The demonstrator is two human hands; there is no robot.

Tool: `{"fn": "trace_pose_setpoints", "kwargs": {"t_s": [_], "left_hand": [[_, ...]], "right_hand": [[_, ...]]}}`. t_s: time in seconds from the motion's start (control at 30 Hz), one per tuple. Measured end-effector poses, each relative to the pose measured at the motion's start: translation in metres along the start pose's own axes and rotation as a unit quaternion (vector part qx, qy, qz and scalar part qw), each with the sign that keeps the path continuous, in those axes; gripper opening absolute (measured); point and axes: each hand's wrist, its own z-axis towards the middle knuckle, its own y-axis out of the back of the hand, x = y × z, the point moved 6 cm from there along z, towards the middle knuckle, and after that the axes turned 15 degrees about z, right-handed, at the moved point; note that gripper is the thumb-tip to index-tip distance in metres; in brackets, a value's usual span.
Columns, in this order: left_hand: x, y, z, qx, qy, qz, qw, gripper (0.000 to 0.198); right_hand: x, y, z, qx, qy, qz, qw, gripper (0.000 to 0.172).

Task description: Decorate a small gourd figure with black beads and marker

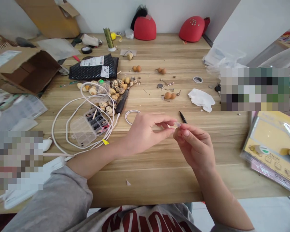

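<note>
My left hand (pixel 147 132) and my right hand (pixel 194 145) meet above the middle of the wooden table (pixel 159 167). Both pinch a tiny pale, clear object (pixel 177 124) between their fingertips; I cannot make out what it is. The left thumb and forefinger close on it from the left, and the right fingers curl around it from the right. A black pen-like tool (pixel 183 117) lies on the table just behind the right fingertips. A small white cord loop (pixel 131 116) lies beside the left hand.
A pile of small patterned gourds (pixel 113 91), a clear compartment box (pixel 90 127) and a white cable (pixel 70 129) lie to the left. Loose small gourds (pixel 169 95), a white tissue (pixel 201 100), a black bag (pixel 94 67), cardboard boxes (pixel 21 67) and yellow packets (pixel 275 148) surround the work area.
</note>
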Motion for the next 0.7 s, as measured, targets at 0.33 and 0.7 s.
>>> {"fn": "trace_pose_setpoints", "kwargs": {"t_s": [0.33,0.7], "left_hand": [[-0.004,0.000,0.000,0.039,-0.007,0.013,0.999,0.014],[-0.036,0.009,-0.020,-0.159,-0.384,0.268,0.869,0.017]], "right_hand": [[0.000,-0.002,-0.001,0.037,0.008,-0.014,0.999,0.009],[0.015,0.001,-0.010,-0.005,0.108,-0.068,0.992,0.018]]}}
